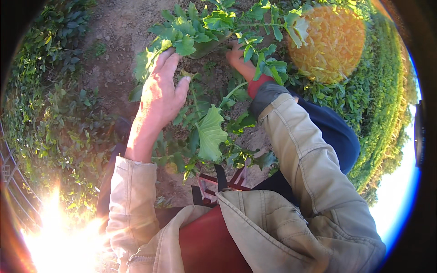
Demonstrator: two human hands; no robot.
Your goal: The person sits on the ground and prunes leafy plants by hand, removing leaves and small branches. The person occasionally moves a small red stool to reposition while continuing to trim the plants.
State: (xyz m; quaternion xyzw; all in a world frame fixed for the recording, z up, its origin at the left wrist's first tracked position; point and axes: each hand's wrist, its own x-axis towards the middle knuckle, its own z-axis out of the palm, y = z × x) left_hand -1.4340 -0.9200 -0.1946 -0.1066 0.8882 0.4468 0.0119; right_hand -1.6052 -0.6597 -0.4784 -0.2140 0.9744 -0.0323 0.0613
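Lobed green leaves of a low leafy plant (211, 133) spread over the soil between my arms. My left hand (165, 85) is at the plant's left side, palm down, its fingertips against the edge of the upper leaves (186, 32) and its thumb apart. My right hand (239, 58) reaches in among the leaves on the right; its fingers are bent and partly hidden, and whether they grip anything does not show. Between the hands, a pale green rounded thing (210, 46) lies partly under the leaves; I cannot tell what it is.
Dense green bushes (61, 112) line the left, and a leafy hedge row (372, 85) curves along the right. Bare soil (116, 44) runs between them. A red metal frame (235, 186) with dark straps is below the plant, by my legs. Sun glare covers the lower left.
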